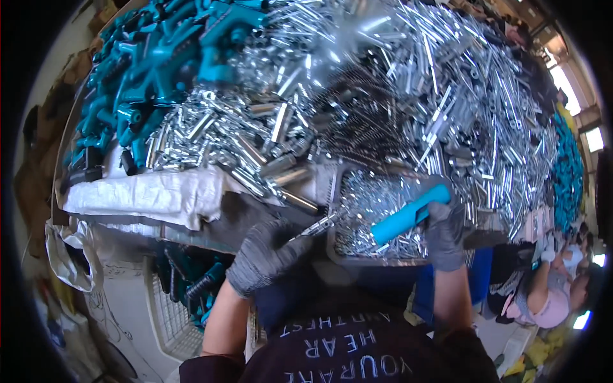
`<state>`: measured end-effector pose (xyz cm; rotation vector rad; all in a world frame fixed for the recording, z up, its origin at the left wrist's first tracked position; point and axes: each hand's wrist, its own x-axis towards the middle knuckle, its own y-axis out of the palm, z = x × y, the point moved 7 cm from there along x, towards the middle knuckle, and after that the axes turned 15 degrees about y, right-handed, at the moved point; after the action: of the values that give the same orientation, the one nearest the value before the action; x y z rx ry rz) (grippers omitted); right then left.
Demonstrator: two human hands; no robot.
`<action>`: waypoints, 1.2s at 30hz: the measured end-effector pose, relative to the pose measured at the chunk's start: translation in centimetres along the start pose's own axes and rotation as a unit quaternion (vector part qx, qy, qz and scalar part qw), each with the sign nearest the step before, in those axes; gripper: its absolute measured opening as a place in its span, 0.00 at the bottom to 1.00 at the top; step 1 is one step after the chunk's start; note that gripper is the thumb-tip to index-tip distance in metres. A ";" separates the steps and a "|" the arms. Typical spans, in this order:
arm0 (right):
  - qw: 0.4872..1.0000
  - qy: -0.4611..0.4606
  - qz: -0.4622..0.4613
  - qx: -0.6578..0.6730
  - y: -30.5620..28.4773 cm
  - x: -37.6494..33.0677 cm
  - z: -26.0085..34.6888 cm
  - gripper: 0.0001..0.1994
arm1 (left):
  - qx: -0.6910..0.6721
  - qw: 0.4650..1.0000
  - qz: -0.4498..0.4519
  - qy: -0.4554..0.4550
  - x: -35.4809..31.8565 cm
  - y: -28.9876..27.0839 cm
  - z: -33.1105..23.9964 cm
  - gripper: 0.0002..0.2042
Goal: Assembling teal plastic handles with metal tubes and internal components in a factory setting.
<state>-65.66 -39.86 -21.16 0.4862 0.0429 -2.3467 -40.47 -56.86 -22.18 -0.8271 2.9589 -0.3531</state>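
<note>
Grey knitted gloves cover both of my hands. My left hand point(263, 256) is closed around a slim silver metal part point(319, 225), whose end points up and right toward the tray. In my right hand point(445, 235), the fingers wrap round a teal plastic housing point(402, 219), tube-shaped with a cut-out along its side. The housing is tilted over a dark-rimmed tray point(383, 260) filled with small shiny metal pieces point(364, 191). Behind the tray lie dark coil springs point(361, 118), beside a broad heap of silver rods and sleeves point(498, 121).
Teal tool bodies point(159, 64) are piled at the far left. A white wrapped bundle point(140, 196) lines the near left table edge. Below it, a pale plastic crate point(167, 325) holds more teal parts. On the right sits a person in pink point(550, 309).
</note>
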 end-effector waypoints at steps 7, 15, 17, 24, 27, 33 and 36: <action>0.987 0.003 -0.133 0.089 -5.8 -4.2 -3.1 0.20 | 0.032 0.993 0.107 -0.038 1.0 6.2 -4.4 0.15; 0.984 0.055 -0.052 0.160 -7.6 -4.5 -3.2 0.15 | 0.150 0.976 0.153 0.036 2.7 10.0 -7.0 0.17; 0.984 0.067 -0.024 0.162 -7.5 -4.5 -3.6 0.15 | 0.161 0.974 0.158 0.036 3.0 10.4 -7.3 0.17; 0.989 0.084 0.119 0.029 -3.9 -5.3 -4.7 0.23 | 0.086 0.991 0.100 0.003 3.3 11.8 -7.3 0.14; 0.970 0.161 0.175 0.054 -2.0 -6.5 -5.0 0.23 | 0.162 0.980 0.111 0.012 3.5 12.3 -6.7 0.14; 0.974 0.143 0.172 -0.040 -1.0 -6.0 -4.9 0.23 | -0.016 0.979 0.203 -0.023 2.7 13.3 -5.4 0.22; 0.966 0.167 0.180 -0.081 -1.0 -5.5 -4.7 0.21 | -0.076 0.976 0.192 -0.063 1.8 12.8 -3.2 0.25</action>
<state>-61.17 -34.74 -23.67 0.7365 0.2797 -1.8703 -48.88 -46.46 -21.98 -0.2579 2.9582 -0.0503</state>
